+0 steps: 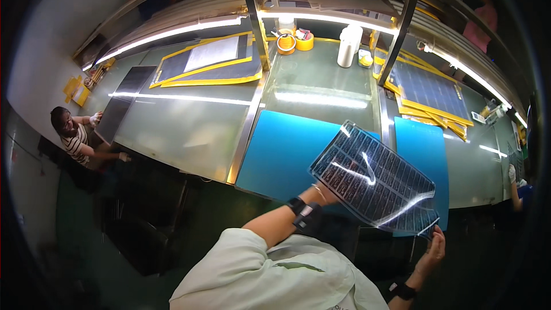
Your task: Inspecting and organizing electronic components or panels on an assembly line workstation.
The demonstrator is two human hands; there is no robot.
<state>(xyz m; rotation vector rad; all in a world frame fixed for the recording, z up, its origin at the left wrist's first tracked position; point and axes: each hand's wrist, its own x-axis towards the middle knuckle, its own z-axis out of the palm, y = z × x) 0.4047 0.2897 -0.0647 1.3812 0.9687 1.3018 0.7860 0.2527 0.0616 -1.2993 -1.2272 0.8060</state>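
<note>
right hand (437, 244) pinches the panel (373, 179) by a corner — left hand (327, 194) partly behind, grip unclear — support both ends evenly.

This looks like a factory workroom where flat panels are handled — a long green-topped workbench (321, 77) runs across it, divided by metal posts (254, 17) and lit by tube lights (321, 18) beneath overhead shelving. Yellow-edged panels (430, 89) lie stacked on the bench, with rolls of tape (304, 42) towards the back. Other people work along it too — a co-worker (77, 138) with a dark panel (126, 100) at the left, another's gloved hand (512, 173) at the far right.
</note>
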